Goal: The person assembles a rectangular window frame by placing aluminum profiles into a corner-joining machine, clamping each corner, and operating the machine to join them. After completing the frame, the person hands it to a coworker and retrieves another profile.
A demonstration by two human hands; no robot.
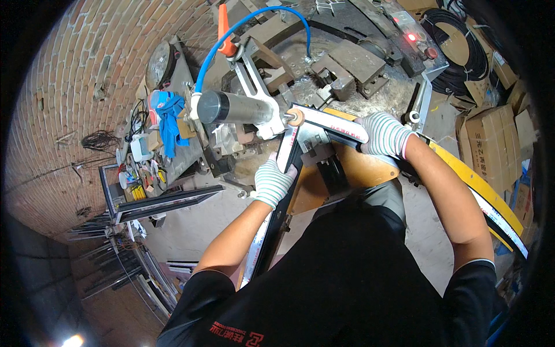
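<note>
Two long black frame profiles with white film on them meet at a corner on the machine. My left hand (pixel 274 183), in a striped white glove, is wrapped round the left profile (pixel 282 203), which runs down beside my body. My right hand (pixel 384 135), gloved alike, grips the right profile (pixel 338 125) near the corner. Just above the corner, the round brown pad (pixel 296 117) of a grey air cylinder (pixel 234 108) appears to press on the film. The undersides of both profiles are hidden, as are some of my fingertips.
A blue air hose (pixel 254 15) arches over the machine, beside an orange lever (pixel 225 32). Metal clamp blocks (pixel 352 69) stand behind the corner. At right are a lit red lamp (pixel 411 37), coiled black hose (pixel 430 34) and cardboard boxes (pixel 491 144). A black frame (pixel 165 203) leans at left.
</note>
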